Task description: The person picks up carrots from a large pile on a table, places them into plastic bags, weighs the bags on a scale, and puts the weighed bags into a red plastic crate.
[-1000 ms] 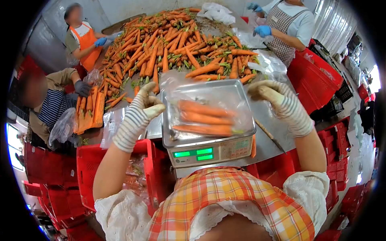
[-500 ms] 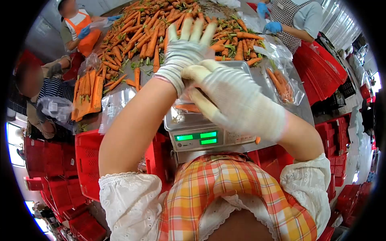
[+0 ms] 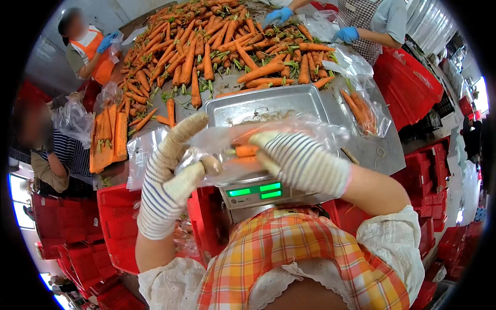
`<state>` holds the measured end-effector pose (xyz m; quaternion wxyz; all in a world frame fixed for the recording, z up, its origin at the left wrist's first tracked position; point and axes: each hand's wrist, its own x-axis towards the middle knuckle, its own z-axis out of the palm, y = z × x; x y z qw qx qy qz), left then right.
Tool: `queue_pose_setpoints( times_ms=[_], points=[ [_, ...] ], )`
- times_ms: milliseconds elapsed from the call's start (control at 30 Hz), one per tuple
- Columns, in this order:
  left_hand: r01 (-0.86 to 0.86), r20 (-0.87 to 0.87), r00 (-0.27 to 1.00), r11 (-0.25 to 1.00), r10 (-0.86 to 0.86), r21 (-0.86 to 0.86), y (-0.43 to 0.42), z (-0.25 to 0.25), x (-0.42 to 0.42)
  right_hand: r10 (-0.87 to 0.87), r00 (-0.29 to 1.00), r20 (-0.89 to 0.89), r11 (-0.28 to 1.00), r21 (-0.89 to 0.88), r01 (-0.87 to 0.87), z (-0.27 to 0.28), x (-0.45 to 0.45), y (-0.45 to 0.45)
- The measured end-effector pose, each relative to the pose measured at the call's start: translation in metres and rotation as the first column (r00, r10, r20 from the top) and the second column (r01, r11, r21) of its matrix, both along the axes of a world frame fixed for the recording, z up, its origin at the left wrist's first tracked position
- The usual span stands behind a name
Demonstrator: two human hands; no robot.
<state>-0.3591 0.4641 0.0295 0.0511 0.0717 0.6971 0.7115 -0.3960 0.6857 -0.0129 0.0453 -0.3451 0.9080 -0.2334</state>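
A clear plastic bag of carrots is held up in front of the weighing scale. My right hand, in a striped knitted glove, grips it around the carrots from the right. The glove on my left hand has soiled fingertips; its thumb and fingers are around the bag's left end. Behind the bag, the scale's metal pan shows some dirt and nothing lying on it. The scale's green display is lit below the bag. Part of the carrots is hidden by my right hand.
A large carrot pile covers the far table. Another bagged bunch lies to the right. Flat plastic bags and an orange tray are at left. A red crate stands below. Co-workers' blue-gloved hands are across the table.
My left hand has come back from over the carrot pile to the bag's left end. The bag is now lifted off the pan in my right hand. A co-worker's hand has reached toward the pile.
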Motion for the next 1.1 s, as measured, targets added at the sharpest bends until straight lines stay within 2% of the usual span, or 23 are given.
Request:
queue_pose_setpoints(
  times_ms=[33,67,100,167,200,233,267,300,333,367,433,500,567,600,633,667,767,833,867,933,967,1033,1100],
  points=[
    [0.023,0.002,1.0,0.997,-0.023,0.074,0.001,-0.002,0.004,0.015,1.0,-0.013,1.0,0.004,-0.015,-0.027,0.001,-0.007],
    [0.048,0.0,0.999,0.988,-0.048,0.145,0.001,-0.004,0.004,0.03,0.987,-0.157,0.992,0.13,-0.01,-0.075,-0.003,-0.012],
    [0.048,-0.002,0.999,0.988,-0.048,0.147,0.003,-0.007,0.002,0.031,0.987,-0.16,0.991,0.132,-0.01,-0.088,-0.009,-0.014],
    [0.114,0.012,0.993,0.992,-0.115,0.055,0.007,-0.022,-0.004,0.07,0.974,-0.213,0.951,0.309,0.0,-0.101,-0.023,-0.016],
    [0.122,0.105,0.987,0.992,-0.125,0.033,0.004,-0.033,-0.012,0.02,0.991,-0.133,0.961,0.275,0.018,-0.109,-0.034,-0.017],
    [0.124,0.11,0.986,0.992,-0.128,0.036,0.0,-0.041,-0.019,0.017,0.992,-0.128,0.961,0.277,0.019,-0.115,-0.044,-0.019],
    [0.081,0.18,0.978,0.988,-0.105,0.133,-0.005,-0.048,-0.026,-0.021,0.986,-0.164,0.975,0.214,0.057,-0.121,-0.053,-0.021],
    [0.031,0.251,0.964,0.974,-0.088,0.225,-0.007,-0.051,-0.031,-0.062,0.978,-0.198,0.985,0.149,0.093,-0.118,-0.057,-0.025],
    [-0.02,0.258,0.964,0.952,-0.062,0.306,-0.008,-0.049,-0.029,-0.051,0.971,-0.233,0.962,0.249,0.11,-0.116,-0.052,-0.027],
    [-0.015,0.262,0.963,0.953,-0.068,0.302,-0.009,-0.043,-0.024,-0.059,0.972,-0.228,0.962,0.246,0.116,-0.11,-0.042,-0.024],
    [0.002,0.297,0.953,0.985,-0.054,0.173,-0.011,-0.025,-0.009,0.097,0.988,-0.118,0.959,0.278,-0.061,-0.1,-0.017,-0.007],
    [0.024,0.33,0.939,0.978,-0.093,0.207,-0.012,-0.024,0.005,0.147,0.982,-0.122,0.958,0.265,-0.111,-0.097,0.005,0.014],
    [0.062,0.381,0.914,0.977,-0.139,0.206,-0.011,-0.022,0.015,0.104,0.994,0.03,0.932,0.347,-0.108,-0.076,0.017,0.04],
    [0.056,0.387,0.912,0.975,-0.138,0.216,-0.012,-0.023,0.019,0.053,0.997,0.057,0.884,0.463,-0.074,-0.049,0.02,0.047],
    [0.117,0.356,0.905,0.942,-0.231,0.314,-0.016,-0.024,0.022,-0.003,0.997,0.075,0.82,0.57,-0.041,-0.021,0.021,0.052],
    [0.179,0.315,0.893,0.896,-0.322,0.406,-0.018,-0.025,0.023,-0.004,0.997,0.081,0.817,0.575,-0.043,-0.005,0.021,0.056],
    [0.183,0.235,0.935,0.931,-0.264,0.317,-0.02,-0.026,0.019,0.011,0.998,0.058,0.867,0.497,-0.038,0.032,0.019,0.063],
    [0.171,0.194,0.956,0.956,-0.219,0.239,-0.025,-0.023,0.012,0.127,0.992,0.025,0.963,0.235,-0.129,0.055,0.014,0.06],
    [0.049,0.061,0.997,0.993,-0.056,0.109,-0.025,-0.022,0.008,0.068,0.997,-0.039,0.994,0.091,-0.064,0.062,0.016,0.06],
    [-0.108,-0.126,0.987,0.993,0.101,-0.046,-0.04,-0.021,-0.003,-0.04,0.992,-0.118,0.99,-0.142,0.023,0.068,0.016,0.064],
    [-0.119,-0.156,0.982,0.989,0.104,-0.087,-0.057,-0.024,-0.01,-0.081,0.987,-0.137,0.972,-0.228,0.048,0.071,0.015,0.067],
    [-0.136,-0.283,0.953,0.988,0.109,-0.079,-0.077,-0.027,-0.021,-0.146,0.976,-0.161,0.937,-0.338,0.085,0.078,0.015,0.069],
    [-0.283,-0.232,0.937,0.957,0.261,-0.063,-0.081,-0.023,-0.017,-0.181,0.963,-0.2,0.929,-0.357,0.101,0.084,0.012,0.067]
  ],
)
